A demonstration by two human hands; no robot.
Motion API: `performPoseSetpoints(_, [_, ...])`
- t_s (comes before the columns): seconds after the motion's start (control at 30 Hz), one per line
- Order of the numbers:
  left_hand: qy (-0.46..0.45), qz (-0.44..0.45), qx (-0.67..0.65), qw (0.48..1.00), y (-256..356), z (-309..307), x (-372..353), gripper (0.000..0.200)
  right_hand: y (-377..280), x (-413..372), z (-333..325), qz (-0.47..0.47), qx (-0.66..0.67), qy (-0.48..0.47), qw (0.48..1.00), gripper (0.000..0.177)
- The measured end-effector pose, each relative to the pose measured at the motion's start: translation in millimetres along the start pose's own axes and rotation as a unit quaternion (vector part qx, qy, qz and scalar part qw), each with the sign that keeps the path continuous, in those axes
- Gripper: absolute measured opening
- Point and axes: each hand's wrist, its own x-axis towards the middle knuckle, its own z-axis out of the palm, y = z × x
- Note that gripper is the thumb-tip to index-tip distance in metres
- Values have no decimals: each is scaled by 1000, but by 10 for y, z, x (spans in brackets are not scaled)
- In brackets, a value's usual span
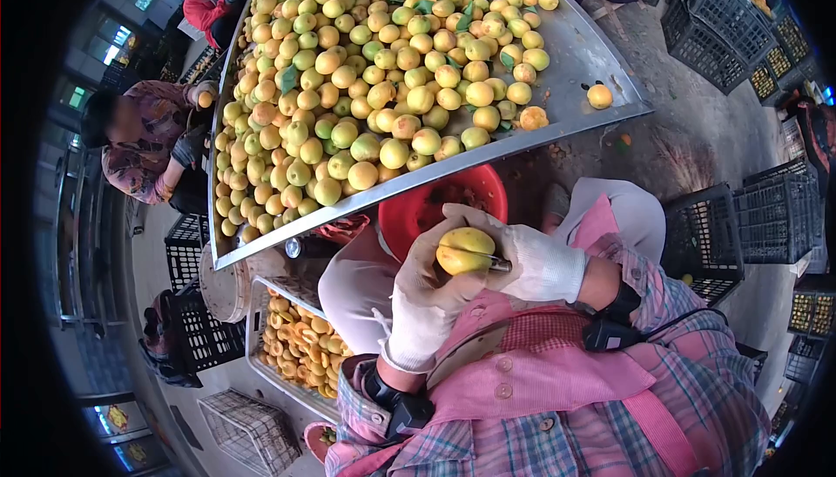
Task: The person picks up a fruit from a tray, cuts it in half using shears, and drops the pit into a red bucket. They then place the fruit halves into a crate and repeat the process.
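Both my hands wear white gloves and meet in front of my lap. My left hand [420, 301] is wrapped round a yellow apricot [461, 251], holding it from the left and below. My right hand [542, 263] is closed on a small metal knife [500, 263], whose blade lies against the apricot's right side, where a dark line crosses the skin. The handle is hidden in the glove. Just beyond my hands, between my knees, stands a red bucket [396, 226] with dark scraps inside. A metal table [582, 67] heaped with whole apricots [383, 67] slopes up ahead.
A light crate [259, 320] of halved apricots [300, 342] sits by my left leg. Black crates [704, 237] stand at the right, others [718, 20] farther back. A wire-like crate [250, 432] lies lower left. Other people [144, 146] sit around the table.
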Motion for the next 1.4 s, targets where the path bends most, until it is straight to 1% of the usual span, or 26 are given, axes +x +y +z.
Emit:
performPoseSetpoints(0.03, [25,-26,-95,995,9,53,9,76,63,11,37,-1,3,2,1000,86])
performPoseSetpoints(0.07, [44,12,-69,997,-27,75,29,79,143,25,82,-5,-25,24,999,86])
performPoseSetpoints(0.13, [41,-7,-50,998,-81,37,37,78,191,24,110,-9,-51,47,998,86])
performPoseSetpoints(0.17, [40,-25,-34,998,-116,22,32,77,195,13,116,-36,-66,68,995,87])
performPoseSetpoints(0.2, [37,-16,-18,999,-146,37,28,63,191,8,115,-64,-81,88,991,87])
performPoseSetpoints(0.23, [37,-17,-17,999,-153,60,28,63,164,2,93,-64,-80,88,991,87])
performPoseSetpoints(0.3, [59,-44,15,997,-117,111,47,48,95,-2,15,-36,-83,39,995,85])
performPoseSetpoints(0.33, [58,-48,53,996,-115,111,56,37,99,7,-6,-36,-83,39,995,85])
performPoseSetpoints(0.4, [42,-42,31,998,-63,160,78,38,118,1,-38,-131,-68,47,988,82])
performPoseSetpoints(0.47, [25,-37,9,999,-84,161,83,38,206,-16,-32,-128,-87,35,987,77])
performPoseSetpoints(0.53, [-13,4,35,999,-183,100,75,42,246,-36,-27,-128,-105,20,986,72])
performPoseSetpoints(0.6, [-18,0,60,998,-210,91,-10,41,238,-68,-4,-178,-38,10,983,65])
performPoseSetpoints(0.7, [-25,-6,84,996,-219,102,-85,40,182,-109,-36,-172,-35,-28,984,65])
performPoseSetpoints(0.77, [-19,30,126,991,-253,104,-125,37,146,-131,-53,-169,-11,-47,984,66])
performPoseSetpoints(0.83, [-14,29,146,989,-239,109,-168,37,149,-148,-33,-165,15,-69,984,67])
performPoseSetpoints(0.9, [-9,30,166,986,-219,128,-221,38,172,-161,-20,-188,21,-83,978,71])
performPoseSetpoints(0.97, [41,39,154,986,-228,177,-286,41,145,-178,-23,-189,34,-93,977,72])
performPoseSetpoints(1.1, [-11,42,150,988,-280,94,-334,45,105,-197,0,-187,78,-129,971,71])
performPoseSetpoints(1.17, [-1,84,181,980,-317,83,-391,46,103,-218,23,-196,89,-127,968,70])
performPoseSetpoints(1.2, [26,94,179,979,-385,71,-384,54,97,-219,32,-201,87,-123,968,70])
performPoseSetpoints(1.23, [25,92,178,979,-389,55,-383,54,90,-220,36,-208,82,-117,968,71])
performPoseSetpoints(1.27, [18,63,156,986,-366,28,-347,54,89,-211,34,-175,74,-121,974,71])
performPoseSetpoints(1.3, [11,40,136,990,-340,8,-279,53,117,-175,39,-181,66,-119,974,71])
performPoseSetpoints(1.33, [0,19,79,997,-345,4,-208,55,177,-134,72,-167,59,-79,981,73])
performPoseSetpoints(1.37, [-1,28,83,996,-306,3,-167,55,246,-93,116,-154,54,-39,986,75])
performPoseSetpoints(1.4, [-8,-20,19,1000,-265,-3,-125,59,298,-49,159,-180,50,9,982,81])
